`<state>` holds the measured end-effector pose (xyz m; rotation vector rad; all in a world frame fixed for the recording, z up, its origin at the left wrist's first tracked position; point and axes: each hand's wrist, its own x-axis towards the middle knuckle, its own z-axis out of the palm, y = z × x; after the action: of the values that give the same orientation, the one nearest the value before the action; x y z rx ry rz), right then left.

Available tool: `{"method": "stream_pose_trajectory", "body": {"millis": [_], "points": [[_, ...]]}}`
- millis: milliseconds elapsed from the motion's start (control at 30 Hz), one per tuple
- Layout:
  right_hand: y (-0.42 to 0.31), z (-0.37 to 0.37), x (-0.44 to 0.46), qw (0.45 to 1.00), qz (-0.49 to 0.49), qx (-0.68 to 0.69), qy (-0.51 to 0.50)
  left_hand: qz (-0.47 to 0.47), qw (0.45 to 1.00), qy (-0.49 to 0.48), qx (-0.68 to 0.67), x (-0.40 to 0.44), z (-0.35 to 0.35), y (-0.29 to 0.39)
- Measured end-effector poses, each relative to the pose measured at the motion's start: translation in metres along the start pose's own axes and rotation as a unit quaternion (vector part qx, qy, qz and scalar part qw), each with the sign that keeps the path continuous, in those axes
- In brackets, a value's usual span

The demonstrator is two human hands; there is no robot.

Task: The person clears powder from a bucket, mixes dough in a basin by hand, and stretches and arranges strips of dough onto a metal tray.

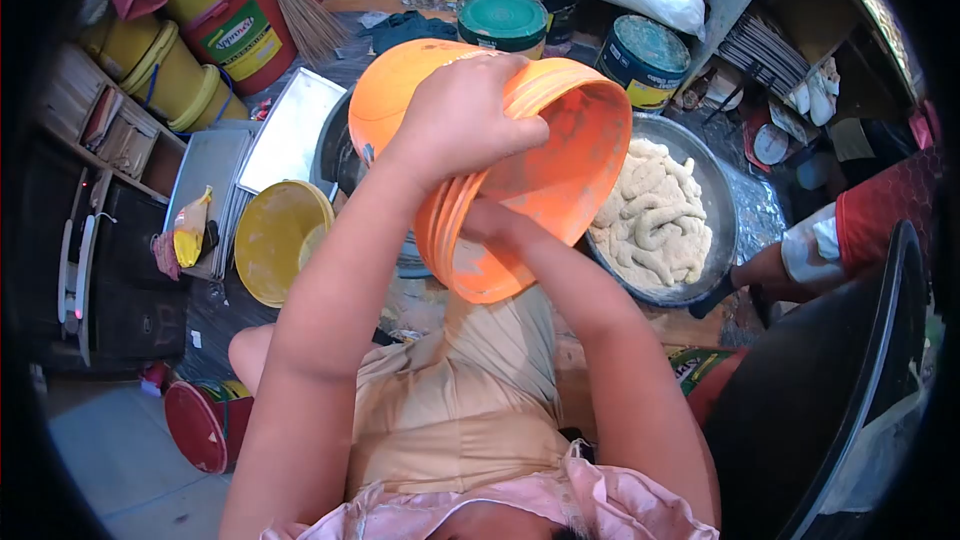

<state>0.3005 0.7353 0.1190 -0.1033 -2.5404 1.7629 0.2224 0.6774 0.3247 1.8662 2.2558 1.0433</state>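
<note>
Apparently, reaching inside is the present step: at twelve o'clock, the left hand (pixel 465 115) clasps the tilted, round orange plastic bucket (pixel 385 90), the right hand (pixel 485 220) is within, grip unclear, and next move needs steady holding.

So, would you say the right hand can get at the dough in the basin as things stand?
Probably not directly: the right hand is inside the orange bucket, whose wall seems to stand between it and the dough.
</note>
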Motion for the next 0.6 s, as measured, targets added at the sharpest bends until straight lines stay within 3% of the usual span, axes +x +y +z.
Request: {"method": "stream_pose_trajectory", "body": {"millis": [33, 67, 133, 200, 267, 400, 500, 600], "points": [[-0.019, -0.011, 0.003, 0.997, -0.02, 0.069, -0.007, -0.013, 1.0, -0.014, -0.009, -0.003, -0.005, 0.003], [-0.029, -0.021, 0.004, 0.999, -0.023, 0.048, 0.004, -0.027, 0.999, -0.029, -0.02, -0.006, -0.009, 0.004], [-0.03, -0.044, 0.001, 0.992, -0.003, -0.107, 0.058, -0.012, 1.0, -0.01, -0.015, -0.012, -0.013, 0.008], [-0.008, -0.054, 0.004, 0.93, 0.052, -0.347, 0.11, 0.007, 1.0, -0.008, -0.012, -0.015, -0.011, 0.012], [0.014, -0.048, 0.001, 0.876, 0.092, -0.458, 0.123, 0.03, 0.999, -0.018, -0.007, -0.013, -0.009, 0.016], [0.026, -0.008, 0.008, 0.882, 0.082, -0.455, 0.087, 0.058, 0.998, -0.001, 0.026, -0.004, -0.001, 0.021], [0.025, 0.024, 0.027, 0.914, 0.038, -0.4, 0.056, 0.02, 0.997, -0.053, 0.044, 0.002, -0.002, 0.028], [0.021, 0.047, 0.04, 0.937, -0.003, -0.349, 0.03, -0.026, 0.997, -0.04, 0.061, 0.007, 0.009, 0.03]]}}
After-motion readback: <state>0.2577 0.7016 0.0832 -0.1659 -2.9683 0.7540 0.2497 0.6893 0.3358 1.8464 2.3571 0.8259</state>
